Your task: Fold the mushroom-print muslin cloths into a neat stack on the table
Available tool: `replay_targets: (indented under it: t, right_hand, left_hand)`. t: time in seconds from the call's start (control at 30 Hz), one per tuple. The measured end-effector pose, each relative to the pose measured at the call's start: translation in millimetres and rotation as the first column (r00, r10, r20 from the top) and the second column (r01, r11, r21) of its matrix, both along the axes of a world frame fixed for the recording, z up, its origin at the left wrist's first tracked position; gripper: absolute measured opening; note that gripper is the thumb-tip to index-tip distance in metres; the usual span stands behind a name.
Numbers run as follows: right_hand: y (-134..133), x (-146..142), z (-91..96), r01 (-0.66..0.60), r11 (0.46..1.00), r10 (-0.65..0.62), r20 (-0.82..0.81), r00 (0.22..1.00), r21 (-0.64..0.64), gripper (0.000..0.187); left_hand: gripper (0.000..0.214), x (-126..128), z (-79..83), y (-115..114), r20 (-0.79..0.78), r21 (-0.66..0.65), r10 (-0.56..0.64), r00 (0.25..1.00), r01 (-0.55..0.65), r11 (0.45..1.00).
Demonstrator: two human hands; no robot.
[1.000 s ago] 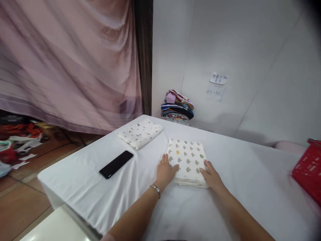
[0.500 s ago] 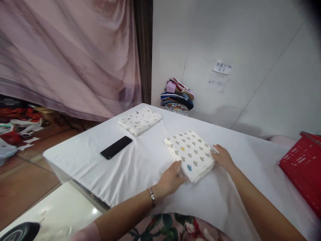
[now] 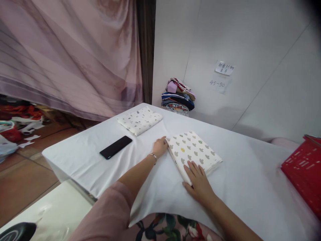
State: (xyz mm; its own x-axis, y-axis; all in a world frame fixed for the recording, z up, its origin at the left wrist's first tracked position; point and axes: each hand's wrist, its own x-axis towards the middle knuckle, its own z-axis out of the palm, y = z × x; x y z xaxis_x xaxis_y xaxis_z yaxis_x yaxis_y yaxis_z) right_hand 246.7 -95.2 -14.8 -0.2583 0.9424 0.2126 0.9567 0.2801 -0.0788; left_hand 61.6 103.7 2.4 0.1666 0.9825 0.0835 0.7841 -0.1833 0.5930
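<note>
A folded white cloth with grey mouse-head shapes and a few coloured ones lies on the white-covered table. At its far left corner is my left hand, fingers curled onto the edge in a grip. My right hand rests flat on the near corner, with the fingers stretched out over the print and the thumb apart by the edge. Further back lies a second folded white cloth with small dark prints, touched by neither hand.
A black phone lies left of my hands. Beyond the table's far edge rises a stack of folded fabrics by the wall. A red basket stands at the right, and a pale glossy surface adjoins at the near left.
My left hand has moved from the cloth's near edge up to its far left corner. My right hand has left the right edge and come down onto the near corner.
</note>
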Motion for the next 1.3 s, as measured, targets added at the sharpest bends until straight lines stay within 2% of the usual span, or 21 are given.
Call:
replay_targets:
  t: [0.13, 0.23, 0.37, 0.5, 0.53, 0.6, 0.67, 0.73, 0.8, 0.83, 0.9, 0.93, 1.0, 1.03, 1.07, 1.13, 1.3]
  right_hand:
    - [-1, -1, -2.1, 0.003, 1.0, -0.005, 0.05, 0.999, 0.028, 0.056]
    - [-1, -5, -0.8, 0.011, 1.0, -0.012, 0.059, 0.998, 0.027, 0.055]
    - [0, -7, 1.7, 0.018, 1.0, -0.018, 0.036, 0.999, -0.006, 0.056]
    - [1, -7, 4.8, 0.02, 0.999, -0.02, -0.02, 1.0, -0.039, 0.057]
    - [0, -8, 5.9, 0.021, 0.999, -0.022, -0.035, 0.999, -0.045, 0.058]
    - [0, -10, 9.0, 0.019, 0.998, -0.023, -0.067, 0.998, -0.056, 0.059]
    - [-2, -9, 13.2, -0.003, 0.998, -0.005, -0.116, 0.993, -0.065, 0.063]
    - [-3, -2, 17.8, -0.069, 0.995, 0.052, -0.208, 0.977, -0.076, 0.064]
    - [-2, 14, 21.8, -0.107, 0.993, 0.085, -0.353, 0.932, -0.042, 0.052]
    - [-1, 27, 23.3, -0.08, 0.997, 0.073, -0.435, 0.897, 0.002, 0.042]
    - [5, 58, 25.2, 0.121, 0.986, -0.026, -0.6, 0.8, 0.117, 0.028]
    - [9, 76, 25.6, 0.268, 0.953, -0.107, -0.677, 0.728, 0.138, 0.027]
    - [18, 108, 25.8, 0.54, 0.842, -0.325, -0.793, 0.515, 0.006, 0.029]
    - [23, 122, 25.5, 0.618, 0.777, -0.437, -0.805, 0.401, -0.114, 0.031]
    - [27, 133, 25.1, 0.638, 0.754, -0.476, -0.801, 0.363, -0.159, 0.033]
    - [35, 146, 23.4, 0.633, 0.74, -0.526, -0.784, 0.331, -0.229, 0.033]
    - [49, 148, 15.8, 0.58, 0.753, -0.59, -0.71, 0.385, -0.311, 0.031]
  left_hand:
    - [0.033, 1, 6.1, 12, 0.007, 0.021, 0.008, 1.0, -0.008, 1.0]
    - [0.031, 2, 4.3, 17, -0.004, 0.047, 0.042, 0.999, -0.042, 0.998]
    - [0.03, 0, -1.4, 23, -0.008, -0.001, 0.073, 0.997, -0.073, 0.997]
    - [0.034, 0, 4.9, 20, 0.046, -0.069, 0.048, 0.998, -0.045, 0.997]
    - [0.038, 3, 7.5, 14, 0.05, -0.018, 0.041, 0.998, -0.04, 0.999]
    - [0.043, 13, 10.9, -4, 0.042, 0.191, -0.032, 0.999, 0.023, 0.981]
    - [0.041, 25, 9.7, -30, -0.001, 0.37, -0.229, 0.974, 0.213, 0.904]
    - [0.035, 36, 3.9, -54, -0.083, 0.432, -0.388, 0.918, 0.383, 0.816]
    - [0.033, 42, -3.9, -71, -0.156, 0.434, -0.475, 0.866, 0.492, 0.755]
    - [0.032, 44, -7.5, -76, -0.176, 0.432, -0.49, 0.854, 0.514, 0.741]
    - [0.032, 45, -12.5, -79, -0.193, 0.43, -0.49, 0.85, 0.523, 0.736]
    - [0.033, 45, -13.6, -78, -0.195, 0.43, -0.484, 0.853, 0.518, 0.739]
    - [0.033, 44, -13.7, -76, -0.196, 0.427, -0.473, 0.859, 0.509, 0.747]
    - [0.033, 43, -13.0, -75, -0.198, 0.423, -0.47, 0.86, 0.507, 0.751]
    - [0.033, 43, -12.2, -74, -0.2, 0.419, -0.468, 0.861, 0.507, 0.753]
    - [0.033, 43, -10.9, -74, -0.203, 0.408, -0.469, 0.86, 0.51, 0.757]
    - [0.034, 43, -11.1, -76, -0.211, 0.368, -0.465, 0.86, 0.51, 0.777]
